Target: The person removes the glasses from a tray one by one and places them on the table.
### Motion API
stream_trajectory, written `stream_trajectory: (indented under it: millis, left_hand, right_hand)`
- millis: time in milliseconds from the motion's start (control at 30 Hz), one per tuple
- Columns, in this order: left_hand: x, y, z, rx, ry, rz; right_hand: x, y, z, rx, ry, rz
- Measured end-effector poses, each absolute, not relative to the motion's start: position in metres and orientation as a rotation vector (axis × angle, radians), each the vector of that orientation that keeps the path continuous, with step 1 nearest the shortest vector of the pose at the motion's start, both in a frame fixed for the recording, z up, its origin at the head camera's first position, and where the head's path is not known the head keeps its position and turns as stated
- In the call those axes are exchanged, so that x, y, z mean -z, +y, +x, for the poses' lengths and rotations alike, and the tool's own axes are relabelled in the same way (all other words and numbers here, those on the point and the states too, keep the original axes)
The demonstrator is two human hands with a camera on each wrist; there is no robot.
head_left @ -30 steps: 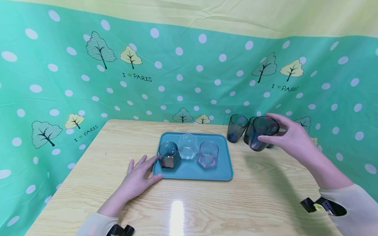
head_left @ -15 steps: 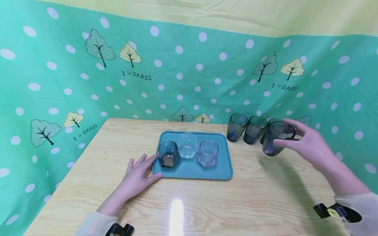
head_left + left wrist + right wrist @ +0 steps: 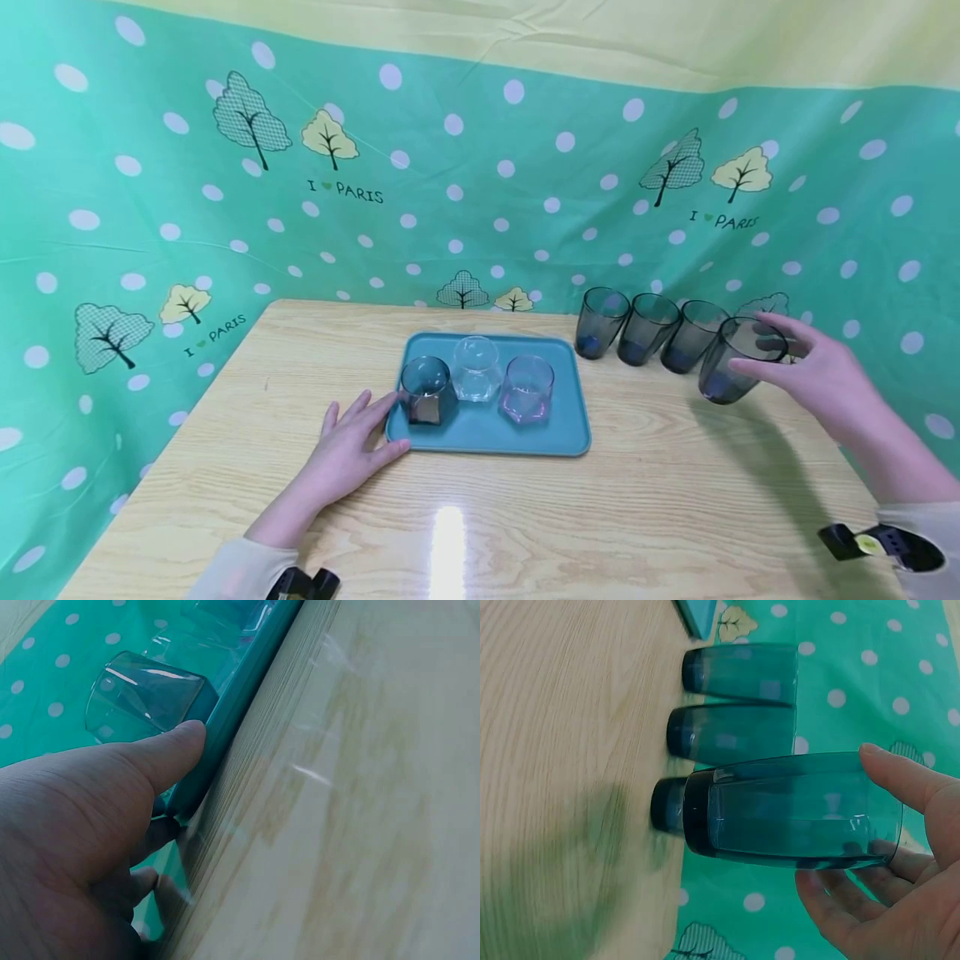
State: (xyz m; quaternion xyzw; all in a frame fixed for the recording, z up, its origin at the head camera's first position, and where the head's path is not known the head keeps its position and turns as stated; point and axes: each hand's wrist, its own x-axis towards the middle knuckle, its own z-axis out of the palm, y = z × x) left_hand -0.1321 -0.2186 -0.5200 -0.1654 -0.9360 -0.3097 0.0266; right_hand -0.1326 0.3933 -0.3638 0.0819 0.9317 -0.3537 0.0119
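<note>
My right hand (image 3: 828, 379) grips a dark smoky tumbler (image 3: 733, 371) near its rim, thumb on one side and fingers on the other. In the right wrist view the tumbler (image 3: 795, 810) is held above the wooden table, its thick base overlapping another tumbler behind. At the tray's near-left corner, my left hand (image 3: 345, 454) rests with fingers spread and extended, thumb at the front rim of the blue tray (image 3: 517, 443). On that tray stand a short dark glass (image 3: 427, 392), a clear glass (image 3: 477, 371) and a pink-tinted glass (image 3: 527, 392).
Beyond the tray's right end, three matching dark tumblers (image 3: 602, 325) stand upright in a row along the table's back edge. A green dotted curtain (image 3: 480, 183) hangs right behind the wooden table (image 3: 600, 517).
My right hand has carried the tumbler to the right and slightly nearer, past the row, uncovering the standing tumblers behind it. My left hand and the tray stay put.
</note>
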Motion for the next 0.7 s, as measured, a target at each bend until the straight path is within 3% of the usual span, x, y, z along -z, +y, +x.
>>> stream_trajectory:
  millis: [700]
  left_hand:
    - [0.517,-0.219,-0.132,0.912,-2.901,-0.528]
  right_hand:
    - [0.393,0.432,-0.139,1.086,2.995,0.423]
